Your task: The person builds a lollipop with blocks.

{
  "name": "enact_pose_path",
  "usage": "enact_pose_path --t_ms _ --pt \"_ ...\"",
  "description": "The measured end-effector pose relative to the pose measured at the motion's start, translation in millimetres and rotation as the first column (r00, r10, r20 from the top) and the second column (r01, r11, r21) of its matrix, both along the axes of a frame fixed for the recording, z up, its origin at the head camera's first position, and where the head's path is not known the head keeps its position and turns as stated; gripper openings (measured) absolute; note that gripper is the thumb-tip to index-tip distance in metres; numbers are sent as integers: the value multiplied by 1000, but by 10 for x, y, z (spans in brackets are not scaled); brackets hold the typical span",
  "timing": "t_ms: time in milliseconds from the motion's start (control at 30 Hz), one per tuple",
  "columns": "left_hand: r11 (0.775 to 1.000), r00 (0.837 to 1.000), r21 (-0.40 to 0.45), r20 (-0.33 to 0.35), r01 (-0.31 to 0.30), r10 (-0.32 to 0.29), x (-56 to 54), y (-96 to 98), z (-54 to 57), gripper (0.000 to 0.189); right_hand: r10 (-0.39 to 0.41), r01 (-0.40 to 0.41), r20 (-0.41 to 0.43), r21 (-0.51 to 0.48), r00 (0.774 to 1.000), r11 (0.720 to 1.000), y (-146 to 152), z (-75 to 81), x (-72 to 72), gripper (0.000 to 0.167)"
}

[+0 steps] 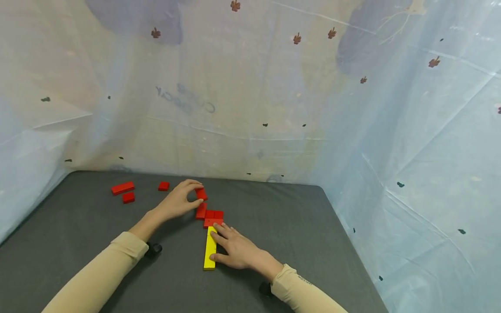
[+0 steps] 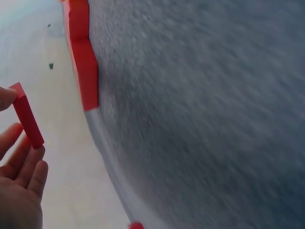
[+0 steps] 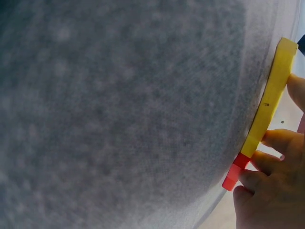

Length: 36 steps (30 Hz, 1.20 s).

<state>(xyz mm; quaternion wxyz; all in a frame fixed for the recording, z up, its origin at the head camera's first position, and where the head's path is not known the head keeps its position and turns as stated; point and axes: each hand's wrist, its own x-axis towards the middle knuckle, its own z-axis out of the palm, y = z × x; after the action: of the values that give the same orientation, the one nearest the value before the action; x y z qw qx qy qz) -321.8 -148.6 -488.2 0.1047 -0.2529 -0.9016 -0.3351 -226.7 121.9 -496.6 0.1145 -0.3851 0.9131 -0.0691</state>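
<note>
My left hand point(image 1: 178, 201) pinched a red block point(image 1: 201, 194) between the thumb and the fingers, and the block sat at the fingertips, off the right side of the palm. Just nearer to me than those fingertips lay a flat red piece point(image 1: 201, 212) on the worktop point(image 1: 293, 243). From above, the two stood nearly end to end, long axes both running away from me but slightly angled to each other. My left wrist view showed a gap between them.

My right hand point(image 1: 238, 250) was farther from the block, below and to the right of my left. Its fingers were spread apart, gripping nothing; they rested along the yellow strip point(image 1: 209, 248), which ran lengthwise just left of that palm. The red bar point(image 1: 210, 223) lay across its far end, by my fingertips. Three loose red pieces point(image 1: 122, 188) lay beyond my left hand, to its left.
</note>
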Motion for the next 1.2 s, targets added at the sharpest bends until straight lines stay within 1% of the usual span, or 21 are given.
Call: enact_pose_path --t_ms 133,267,367,433,567,667,833,900,1067,1133,1200 --pt "999 999 4 3 39 -39 -80 132 -28 51 7 -7 -3 -4 1000 1000 7 8 -2 73" --pt "997 995 6 67 72 -72 -158 252 -61 51 20 -20 -16 -6 1000 1000 14 8 -3 73" --pt "995 988 -2 123 97 -96 -212 337 -75 53 32 -32 -27 -6 999 999 15 5 -3 72" --pt "993 984 -27 140 117 -112 -247 395 -80 53 38 -38 -35 -3 999 999 17 2 -1 72" --pt "984 978 -84 152 156 -143 -314 511 -74 51 45 -45 -53 4 998 999 19 7 2 72" --pt "974 971 -114 168 193 -173 -355 596 -63 48 44 -44 -57 6 997 999 26 12 3 72" --pt "954 949 -138 207 268 -236 -432 692 -48 45 46 -46 -53 9 997 999 29 17 -13 72" --pt "946 940 -147 232 290 -252 -446 718 -41 43 48 -47 -54 12 997 999 27 13 -18 72" --pt "928 924 -188 276 321 -263 -421 773 -30 40 46 -45 -47 20 998 999 29 3 -15 72" --pt "924 922 -202 283 325 -263 -424 786 -40 40 46 -45 -43 20 998 999 34 2 -14 72" --pt "925 922 -205 293 320 -254 -432 797 -52 41 44 -44 -43 20 998 999 40 3 -15 72"
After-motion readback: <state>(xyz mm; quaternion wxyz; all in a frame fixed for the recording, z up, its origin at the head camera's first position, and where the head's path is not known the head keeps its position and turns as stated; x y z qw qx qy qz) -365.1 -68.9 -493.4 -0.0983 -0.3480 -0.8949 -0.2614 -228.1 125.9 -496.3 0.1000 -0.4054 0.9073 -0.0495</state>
